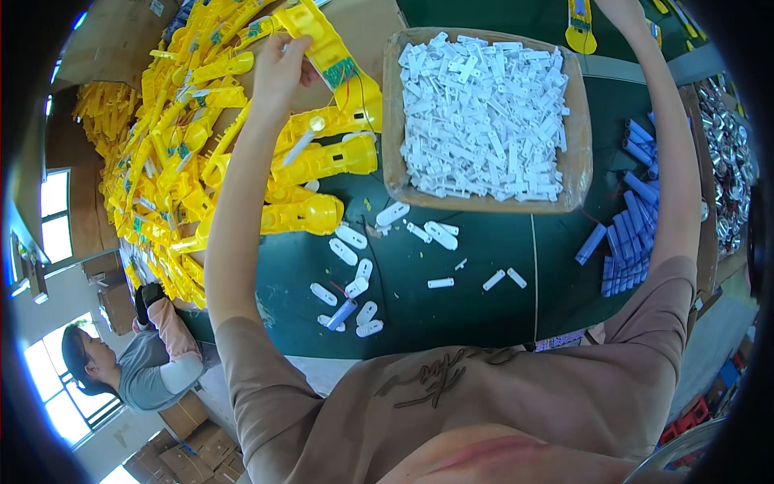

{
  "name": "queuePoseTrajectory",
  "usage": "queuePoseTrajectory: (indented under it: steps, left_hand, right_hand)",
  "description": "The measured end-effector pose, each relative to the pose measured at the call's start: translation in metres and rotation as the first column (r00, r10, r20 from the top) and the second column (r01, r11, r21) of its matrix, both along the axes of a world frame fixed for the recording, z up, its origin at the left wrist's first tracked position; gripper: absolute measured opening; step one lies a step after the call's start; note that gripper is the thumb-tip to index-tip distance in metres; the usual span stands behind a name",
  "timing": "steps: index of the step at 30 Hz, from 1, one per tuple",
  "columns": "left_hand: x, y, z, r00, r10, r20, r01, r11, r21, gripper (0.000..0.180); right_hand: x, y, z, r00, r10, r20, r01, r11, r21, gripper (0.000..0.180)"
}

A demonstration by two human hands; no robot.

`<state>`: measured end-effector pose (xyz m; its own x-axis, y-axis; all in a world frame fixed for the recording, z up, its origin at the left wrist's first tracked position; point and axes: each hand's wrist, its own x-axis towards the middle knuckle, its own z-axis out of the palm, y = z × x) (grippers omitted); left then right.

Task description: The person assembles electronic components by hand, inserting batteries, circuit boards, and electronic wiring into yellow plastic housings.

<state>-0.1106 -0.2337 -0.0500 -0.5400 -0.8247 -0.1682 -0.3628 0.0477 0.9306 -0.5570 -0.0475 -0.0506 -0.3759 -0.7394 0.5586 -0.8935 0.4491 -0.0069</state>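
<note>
My left hand (284,66) is closed on the edge of a yellow plastic casing (321,36). A green circuit board (340,73) with thin dark wires sits in this casing. My right arm reaches to the far right, where my right hand (619,10) is cut off by the top edge, so its fingers do not show. Nearest to it lies another yellow casing (580,39) with a blue part in it. Between my arms stands a cardboard box (391,121) heaped with small white plastic parts (484,113).
A big pile of yellow casings (181,153) covers the left side. Loose white covers (343,252) and a blue cylindrical cell (342,315) lie on the green table (459,323). Blue cells (629,234) are stacked at right, beside a box of shiny metal parts (721,161). Another person (145,363) sits at left.
</note>
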Motion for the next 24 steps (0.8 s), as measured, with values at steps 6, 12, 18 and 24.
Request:
queuePoseTrajectory:
  steps: [6, 12, 18, 24]
  left_hand:
    - [0.022, 0.092, 0.095, 0.932, -0.157, -0.326, -0.076, 0.796, -0.601, 0.020]
    - [0.066, 0.151, 0.143, 0.919, -0.146, -0.367, -0.177, 0.680, -0.712, 0.029]
    - [0.100, 0.210, 0.136, 0.754, -0.465, -0.465, 0.282, 0.867, -0.410, 0.053]
    - [0.120, 0.227, 0.119, 0.677, -0.314, -0.666, 0.041, 0.919, -0.392, 0.039]
  right_hand:
    - [0.224, 0.034, 0.083, 0.342, 0.678, 0.651, -0.684, 0.654, -0.323, 0.039]
    - [0.350, 0.049, 0.079, -0.199, 0.709, 0.676, -0.649, 0.422, -0.633, 0.038]
    - [0.395, 0.106, 0.092, -0.399, 0.658, 0.638, -0.567, 0.370, -0.736, 0.036]
    - [0.457, 0.151, 0.058, -0.584, 0.558, 0.590, -0.228, 0.585, -0.779, 0.060]
